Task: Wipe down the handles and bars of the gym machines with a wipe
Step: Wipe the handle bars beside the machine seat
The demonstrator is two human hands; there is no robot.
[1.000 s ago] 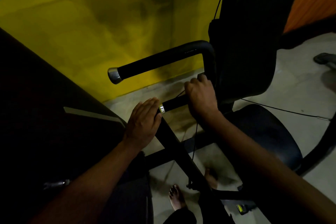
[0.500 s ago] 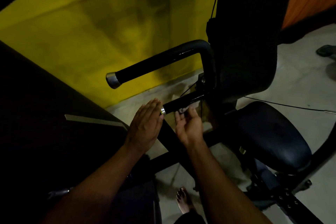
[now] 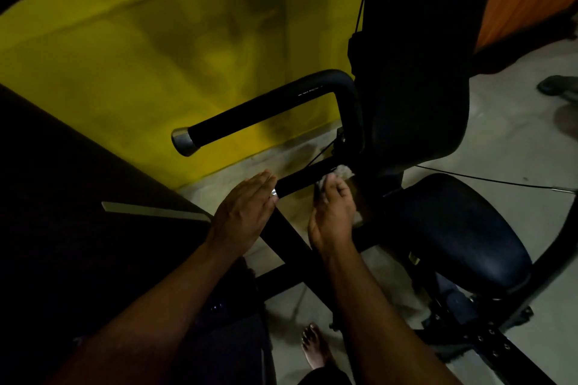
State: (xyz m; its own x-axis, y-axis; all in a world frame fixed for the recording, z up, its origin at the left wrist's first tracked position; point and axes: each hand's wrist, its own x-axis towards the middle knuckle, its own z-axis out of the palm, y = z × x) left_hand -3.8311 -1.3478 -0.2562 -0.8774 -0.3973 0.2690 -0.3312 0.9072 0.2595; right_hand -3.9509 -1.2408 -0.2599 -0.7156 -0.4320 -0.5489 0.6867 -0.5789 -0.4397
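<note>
1. Overhead and to the left, we see a yellow wall [image 3: 156, 56] filling most of the background, with a pale floor [image 3: 516, 141] below it.
2. Next in size is the gym machine's tall dark backrest [image 3: 422, 72], upright at the upper right, with its padded seat [image 3: 453, 228] below and to the right of it.
3. We count 2 black padded handles that stick out leftward from the frame beside the backrest. The upper handle [image 3: 266, 116] bends at its right end and carries a metal cap on its free end. The lower handle [image 3: 297, 183] is shorter and ends in a thin metal ring.
4. Our left hand [image 3: 244, 212] lies flat, fingers straight and pressed together, with the fingertips against the ringed end of the lower handle.
5. Our right hand [image 3: 331, 212] reaches up to the same handle near its inner end, close to the frame. Its fingers are stretched forward and close together, their tips pressing on the wipe. We cannot tell whether the thumb also pinches it.
6. We see 1 bare foot [image 3: 314, 347] on the floor at the bottom, between our 2 forearms.
7. Smallest is the wipe [image 3: 342, 171], a crumpled pale wad squeezed between the right fingertips and the lower handle, partly showing beyond the fingertips.
</note>
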